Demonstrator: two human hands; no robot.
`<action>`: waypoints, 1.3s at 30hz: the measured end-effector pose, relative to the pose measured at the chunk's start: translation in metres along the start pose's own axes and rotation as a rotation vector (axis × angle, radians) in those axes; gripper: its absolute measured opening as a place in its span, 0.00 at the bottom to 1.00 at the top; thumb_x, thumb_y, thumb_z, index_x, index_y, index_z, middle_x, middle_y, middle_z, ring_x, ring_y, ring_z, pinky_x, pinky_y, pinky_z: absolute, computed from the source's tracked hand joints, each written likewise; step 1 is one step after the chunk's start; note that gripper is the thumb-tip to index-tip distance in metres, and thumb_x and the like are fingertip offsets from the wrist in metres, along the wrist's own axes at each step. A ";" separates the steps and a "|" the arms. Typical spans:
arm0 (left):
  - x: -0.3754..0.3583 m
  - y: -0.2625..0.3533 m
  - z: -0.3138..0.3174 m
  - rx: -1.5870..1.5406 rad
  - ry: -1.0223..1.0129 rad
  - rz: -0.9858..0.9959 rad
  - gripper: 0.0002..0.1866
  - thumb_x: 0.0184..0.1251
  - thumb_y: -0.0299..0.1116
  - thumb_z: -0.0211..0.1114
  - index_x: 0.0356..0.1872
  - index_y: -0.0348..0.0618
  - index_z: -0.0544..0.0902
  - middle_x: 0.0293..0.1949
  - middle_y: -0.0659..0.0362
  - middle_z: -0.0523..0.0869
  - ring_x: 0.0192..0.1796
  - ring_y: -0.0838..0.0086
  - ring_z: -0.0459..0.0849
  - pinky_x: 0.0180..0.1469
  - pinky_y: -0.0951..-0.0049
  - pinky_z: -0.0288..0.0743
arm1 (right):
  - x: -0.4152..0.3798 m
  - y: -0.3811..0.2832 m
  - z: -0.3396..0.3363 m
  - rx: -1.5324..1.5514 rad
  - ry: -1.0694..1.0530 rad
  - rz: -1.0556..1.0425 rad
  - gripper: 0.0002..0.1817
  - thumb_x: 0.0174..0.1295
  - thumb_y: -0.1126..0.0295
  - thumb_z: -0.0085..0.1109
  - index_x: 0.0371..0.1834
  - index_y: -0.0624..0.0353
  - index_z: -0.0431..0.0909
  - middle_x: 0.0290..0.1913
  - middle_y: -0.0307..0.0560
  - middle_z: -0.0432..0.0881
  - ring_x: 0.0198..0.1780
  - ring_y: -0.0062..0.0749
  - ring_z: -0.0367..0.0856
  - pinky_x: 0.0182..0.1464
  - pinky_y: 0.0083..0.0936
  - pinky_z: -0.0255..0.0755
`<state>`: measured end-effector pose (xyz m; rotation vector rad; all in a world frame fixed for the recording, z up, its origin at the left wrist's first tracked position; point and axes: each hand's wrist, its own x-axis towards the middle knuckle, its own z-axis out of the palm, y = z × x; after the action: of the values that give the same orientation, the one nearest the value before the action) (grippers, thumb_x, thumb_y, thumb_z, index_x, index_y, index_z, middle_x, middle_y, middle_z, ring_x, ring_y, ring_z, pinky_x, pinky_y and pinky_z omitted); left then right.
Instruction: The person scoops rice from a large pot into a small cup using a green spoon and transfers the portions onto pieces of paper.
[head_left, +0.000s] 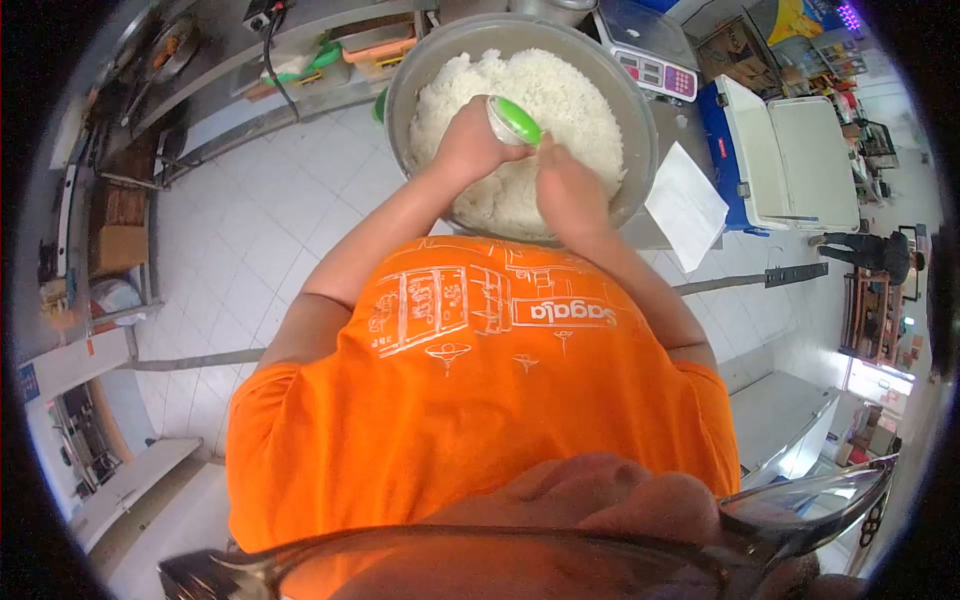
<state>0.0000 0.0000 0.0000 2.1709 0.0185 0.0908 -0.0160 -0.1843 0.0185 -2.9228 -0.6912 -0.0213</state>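
Observation:
My left hand is wrapped round a small white cup, above a large grey metal pot. A green, rounded utensil lies over the mouth of the cup. My right hand grips the narrow end of this utensil, just right of the cup, and is slightly blurred. White rice fills much of the pot beneath both hands. The inside of the cup is mostly hidden.
A digital scale stands right of the pot, near white paper and an open blue-and-white cooler. Containers line a shelf at upper left. A person is far off at right.

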 end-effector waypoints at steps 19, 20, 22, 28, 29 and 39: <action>0.009 0.003 0.007 0.047 -0.092 0.290 0.46 0.35 0.36 0.81 0.61 0.31 0.73 0.53 0.41 0.83 0.58 0.49 0.81 0.61 0.62 0.74 | 0.000 0.049 -0.013 0.442 -0.202 -0.019 0.17 0.74 0.63 0.47 0.38 0.65 0.81 0.36 0.64 0.83 0.40 0.56 0.82 0.46 0.44 0.73; 0.010 -0.005 0.009 0.052 -0.072 0.319 0.46 0.35 0.36 0.81 0.62 0.31 0.72 0.53 0.41 0.83 0.58 0.49 0.81 0.61 0.62 0.74 | 0.000 0.049 -0.018 0.389 -0.207 -0.011 0.17 0.73 0.63 0.47 0.37 0.65 0.81 0.37 0.64 0.83 0.41 0.58 0.82 0.47 0.46 0.73; 0.007 -0.008 0.004 -0.024 -0.116 0.273 0.43 0.35 0.36 0.81 0.59 0.32 0.74 0.53 0.41 0.83 0.57 0.49 0.81 0.61 0.61 0.74 | -0.001 0.066 -0.027 0.404 -0.242 0.011 0.17 0.73 0.63 0.47 0.37 0.64 0.81 0.38 0.64 0.84 0.42 0.57 0.82 0.48 0.45 0.73; 0.002 -0.005 0.000 -0.036 -0.204 0.334 0.41 0.37 0.35 0.81 0.58 0.34 0.75 0.52 0.42 0.83 0.57 0.49 0.81 0.60 0.61 0.75 | 0.005 0.088 -0.022 0.758 -0.232 -0.007 0.16 0.74 0.64 0.47 0.43 0.63 0.82 0.35 0.58 0.84 0.39 0.47 0.82 0.46 0.39 0.73; 0.003 0.001 -0.001 -0.056 -0.272 0.340 0.41 0.37 0.35 0.81 0.59 0.34 0.75 0.52 0.43 0.83 0.57 0.50 0.81 0.60 0.61 0.75 | 0.005 0.077 -0.015 0.739 -0.231 -0.013 0.16 0.74 0.64 0.47 0.43 0.63 0.82 0.36 0.57 0.84 0.40 0.46 0.82 0.46 0.38 0.73; -0.001 -0.014 0.000 0.075 -0.074 0.329 0.43 0.36 0.36 0.82 0.60 0.35 0.74 0.49 0.45 0.85 0.54 0.51 0.84 0.58 0.63 0.77 | -0.012 0.084 -0.002 0.806 -0.214 0.027 0.15 0.72 0.65 0.49 0.43 0.64 0.83 0.38 0.59 0.85 0.42 0.48 0.83 0.49 0.38 0.73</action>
<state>-0.0008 0.0073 -0.0114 2.2334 -0.3832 0.2004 0.0106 -0.2643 0.0086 -2.1667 -0.5191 0.4649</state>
